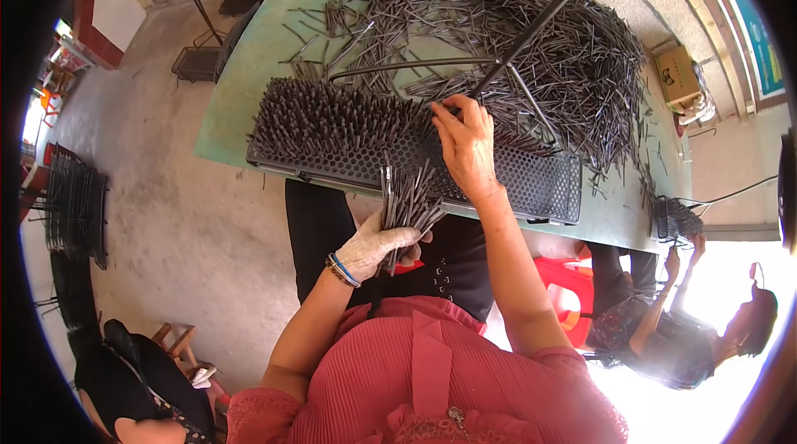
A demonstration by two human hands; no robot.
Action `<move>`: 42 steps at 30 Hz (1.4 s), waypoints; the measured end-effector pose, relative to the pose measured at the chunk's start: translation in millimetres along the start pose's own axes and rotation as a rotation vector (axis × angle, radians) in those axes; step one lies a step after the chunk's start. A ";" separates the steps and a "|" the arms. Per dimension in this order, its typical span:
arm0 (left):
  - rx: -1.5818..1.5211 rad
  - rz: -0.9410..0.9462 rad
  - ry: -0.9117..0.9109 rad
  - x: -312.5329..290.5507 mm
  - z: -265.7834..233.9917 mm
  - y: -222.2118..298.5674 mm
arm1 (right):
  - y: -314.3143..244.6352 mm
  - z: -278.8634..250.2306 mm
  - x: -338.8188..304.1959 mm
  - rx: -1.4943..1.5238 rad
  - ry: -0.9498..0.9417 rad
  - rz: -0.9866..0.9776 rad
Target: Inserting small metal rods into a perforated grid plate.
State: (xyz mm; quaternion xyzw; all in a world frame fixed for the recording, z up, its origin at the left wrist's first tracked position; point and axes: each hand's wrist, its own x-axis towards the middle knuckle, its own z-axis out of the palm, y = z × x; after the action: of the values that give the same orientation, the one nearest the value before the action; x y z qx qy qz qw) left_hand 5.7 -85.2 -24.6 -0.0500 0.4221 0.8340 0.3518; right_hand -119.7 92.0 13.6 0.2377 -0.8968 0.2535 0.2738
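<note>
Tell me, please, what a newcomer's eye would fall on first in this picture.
Probably the large heap of dark sticks spread across the green table. Next, the gloved left hand grips a bundle of sticks, while the bare right hand is over the black tray at the near edge.

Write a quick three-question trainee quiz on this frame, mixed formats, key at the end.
1. Open: what does the left hand hold?
2. True or false: the right hand is ungloved.
3. Multiple choice: at which end of the black perforated tray, as pictured, do the standing rods crowd more densely? (a) left (b) right (c) both equally

Key:
1. A bundle of thin dark rods.
2. True.
3. a
</note>
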 end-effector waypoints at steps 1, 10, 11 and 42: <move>-0.001 0.002 0.001 -0.6 0.5 1.4 | -0.4 -0.5 -0.4 -0.004 -0.042 0.017; 0.183 -0.054 0.022 -8.6 -3.5 19.5 | -40.4 -14.7 5.2 0.330 -0.270 0.269; 0.213 -0.033 0.026 -8.6 -4.8 18.5 | -40.0 -11.2 3.7 0.324 -0.313 0.250; -0.325 -0.141 0.089 -11.6 23.1 0.8 | -12.8 10.9 19.5 0.171 0.070 0.064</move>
State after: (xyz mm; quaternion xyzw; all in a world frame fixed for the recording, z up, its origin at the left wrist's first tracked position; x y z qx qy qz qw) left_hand 18.8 -74.7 -4.9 -0.1726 0.2924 0.8614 0.3778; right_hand -130.9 70.3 21.8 0.2225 -0.8689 0.3458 0.2756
